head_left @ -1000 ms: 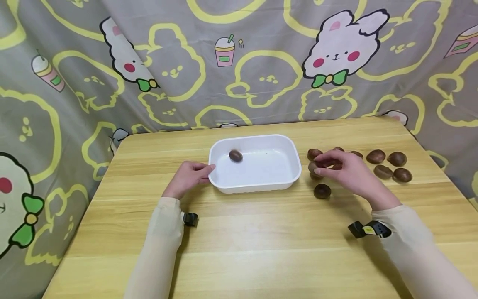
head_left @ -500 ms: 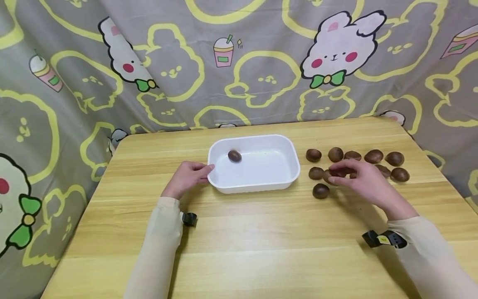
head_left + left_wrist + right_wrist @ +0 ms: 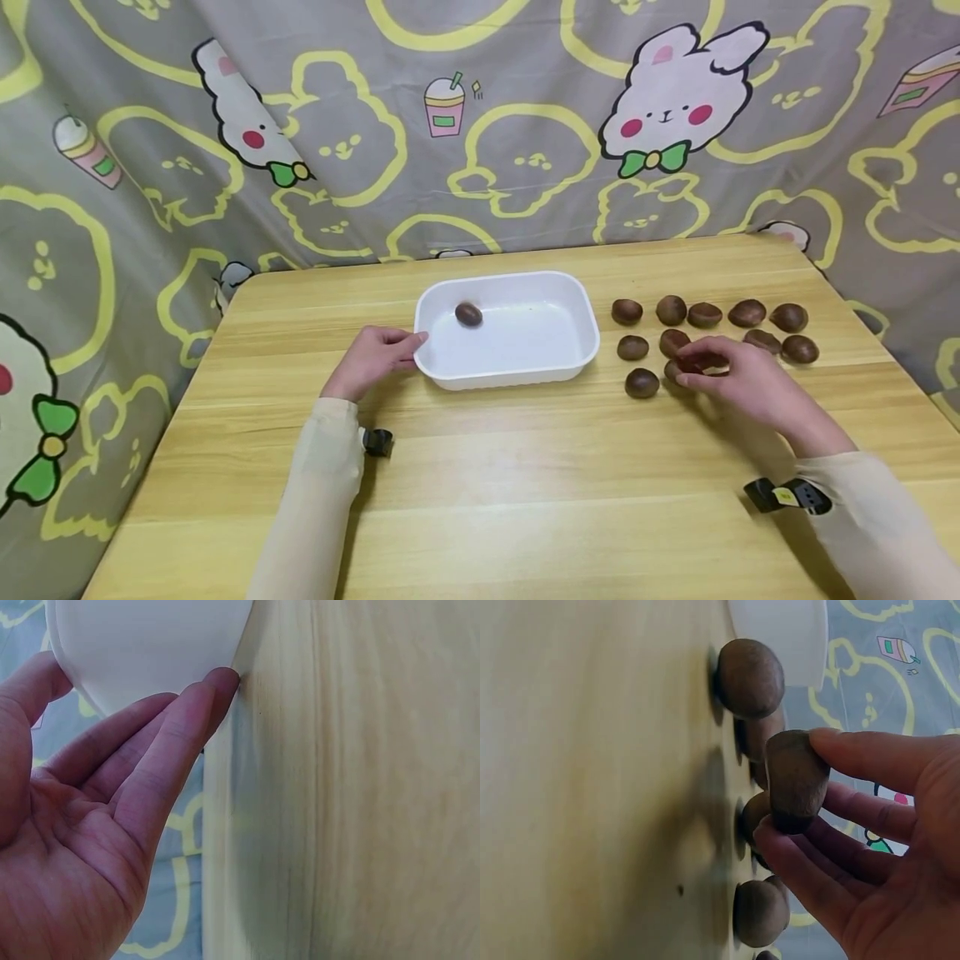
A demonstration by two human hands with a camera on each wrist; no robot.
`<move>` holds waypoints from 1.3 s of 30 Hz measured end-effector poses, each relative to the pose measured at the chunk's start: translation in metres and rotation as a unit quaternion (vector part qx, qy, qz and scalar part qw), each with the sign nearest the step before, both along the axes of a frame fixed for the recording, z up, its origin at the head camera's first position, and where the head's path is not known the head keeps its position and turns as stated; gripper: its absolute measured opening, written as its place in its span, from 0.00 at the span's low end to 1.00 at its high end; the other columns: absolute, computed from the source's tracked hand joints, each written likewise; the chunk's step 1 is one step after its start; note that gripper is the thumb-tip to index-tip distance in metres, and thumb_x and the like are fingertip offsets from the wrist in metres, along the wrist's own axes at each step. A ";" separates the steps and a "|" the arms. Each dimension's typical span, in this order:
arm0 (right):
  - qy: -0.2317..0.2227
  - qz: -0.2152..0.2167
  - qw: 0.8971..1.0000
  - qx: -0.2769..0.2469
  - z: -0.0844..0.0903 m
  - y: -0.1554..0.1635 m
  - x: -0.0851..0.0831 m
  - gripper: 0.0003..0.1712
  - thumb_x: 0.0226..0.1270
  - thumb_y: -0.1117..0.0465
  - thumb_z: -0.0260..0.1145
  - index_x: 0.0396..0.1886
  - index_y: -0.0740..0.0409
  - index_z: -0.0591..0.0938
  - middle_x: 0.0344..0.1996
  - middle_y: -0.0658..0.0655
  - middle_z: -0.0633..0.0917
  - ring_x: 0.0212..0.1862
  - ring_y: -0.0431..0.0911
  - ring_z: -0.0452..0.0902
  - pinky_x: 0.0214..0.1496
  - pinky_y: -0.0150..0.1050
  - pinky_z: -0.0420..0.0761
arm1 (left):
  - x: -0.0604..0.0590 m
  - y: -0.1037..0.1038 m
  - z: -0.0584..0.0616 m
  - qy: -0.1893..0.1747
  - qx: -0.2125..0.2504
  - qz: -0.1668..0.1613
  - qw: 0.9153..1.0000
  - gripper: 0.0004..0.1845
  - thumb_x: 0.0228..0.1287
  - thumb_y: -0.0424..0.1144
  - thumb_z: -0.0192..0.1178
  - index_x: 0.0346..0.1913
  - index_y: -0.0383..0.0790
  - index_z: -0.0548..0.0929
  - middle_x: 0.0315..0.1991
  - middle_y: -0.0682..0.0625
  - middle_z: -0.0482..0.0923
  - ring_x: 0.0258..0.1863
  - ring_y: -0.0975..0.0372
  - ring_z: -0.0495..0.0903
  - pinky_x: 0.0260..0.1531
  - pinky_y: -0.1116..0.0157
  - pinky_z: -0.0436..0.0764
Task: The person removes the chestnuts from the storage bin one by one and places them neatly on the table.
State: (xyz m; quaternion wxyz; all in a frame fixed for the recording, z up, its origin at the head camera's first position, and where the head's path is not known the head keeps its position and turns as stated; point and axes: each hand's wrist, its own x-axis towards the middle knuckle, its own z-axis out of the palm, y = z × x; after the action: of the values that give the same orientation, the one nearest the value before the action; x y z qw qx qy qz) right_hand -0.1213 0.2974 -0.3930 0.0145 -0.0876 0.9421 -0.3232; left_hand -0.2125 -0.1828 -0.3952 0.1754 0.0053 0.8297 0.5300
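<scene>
My left hand (image 3: 373, 358) holds the left end of a white rectangular tray (image 3: 517, 380), thumb at the rim and fingers against the outer wall in the left wrist view. One brown chestnut (image 3: 468, 314) lies inside the tray, toward its back left. To the right, my right hand (image 3: 742, 379) pinches another chestnut (image 3: 796, 784) between thumb and fingertips, just off the table in the right wrist view. Around that hand, several chestnuts lie in loose rows, among them one at the front left (image 3: 642, 383) and one just behind the fingers (image 3: 672, 342). The hand partly hides others.
All of this is on a light wooden table (image 3: 480, 500). A grey curtain (image 3: 525, 167) with yellow outlines and rabbit prints hangs behind its far edge and at both sides. Dark straps with small cameras (image 3: 783, 497) sit at the wrists.
My right hand has moved right and nearer, from a chestnut in the left column to one further right. The earlier chestnut lies on the table, released. My left hand and the tray stay put.
</scene>
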 end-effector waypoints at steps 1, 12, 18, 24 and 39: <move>-0.003 0.002 1.000 0.003 -0.001 0.001 0.000 0.19 0.65 0.53 0.71 0.50 0.59 0.83 0.43 0.58 0.86 0.48 0.57 0.81 0.50 0.52 0.75 | 0.000 0.000 0.001 0.000 -0.002 0.000 1.000 0.29 0.67 0.52 0.64 0.55 0.26 0.81 0.47 0.38 0.83 0.41 0.55 0.86 0.48 0.59 0.82; -0.011 0.000 1.000 0.004 -0.010 0.002 0.000 0.17 0.63 0.59 0.73 0.47 0.62 0.82 0.42 0.60 0.85 0.48 0.58 0.80 0.50 0.56 0.78 | 0.000 -0.001 0.002 -0.002 0.002 -0.003 1.000 0.28 0.67 0.50 0.63 0.55 0.25 0.81 0.49 0.35 0.82 0.42 0.54 0.86 0.47 0.59 0.82; -0.020 -0.004 1.000 -0.001 -0.016 0.003 0.001 0.16 0.63 0.61 0.73 0.47 0.62 0.82 0.43 0.60 0.84 0.47 0.58 0.80 0.50 0.57 0.78 | -0.001 -0.002 -0.001 -0.003 0.001 -0.002 1.000 0.29 0.67 0.51 0.64 0.55 0.26 0.81 0.49 0.36 0.82 0.41 0.54 0.86 0.47 0.59 0.82; -0.018 -0.006 1.000 -0.003 -0.016 0.004 0.002 0.15 0.63 0.61 0.73 0.46 0.61 0.82 0.42 0.59 0.84 0.48 0.57 0.80 0.50 0.56 0.78 | -0.001 -0.002 0.000 -0.007 0.004 -0.001 1.000 0.29 0.67 0.51 0.64 0.56 0.26 0.80 0.49 0.36 0.82 0.42 0.54 0.86 0.48 0.59 0.82; 0.026 0.004 0.999 0.021 0.015 -0.002 -0.004 0.19 0.66 0.55 0.70 0.52 0.60 0.82 0.48 0.65 0.83 0.50 0.63 0.78 0.51 0.61 0.74 | -0.001 -0.001 -0.001 -0.004 -0.001 0.001 1.000 0.29 0.67 0.52 0.64 0.55 0.26 0.81 0.48 0.37 0.83 0.41 0.55 0.86 0.47 0.60 0.82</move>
State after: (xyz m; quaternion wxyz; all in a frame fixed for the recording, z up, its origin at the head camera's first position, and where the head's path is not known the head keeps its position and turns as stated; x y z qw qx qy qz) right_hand -0.1251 0.2958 -0.3777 -0.0067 -0.0995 0.9484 -0.3011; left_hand -0.2136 -0.1841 -0.3959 0.1780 0.0026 0.8298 0.5289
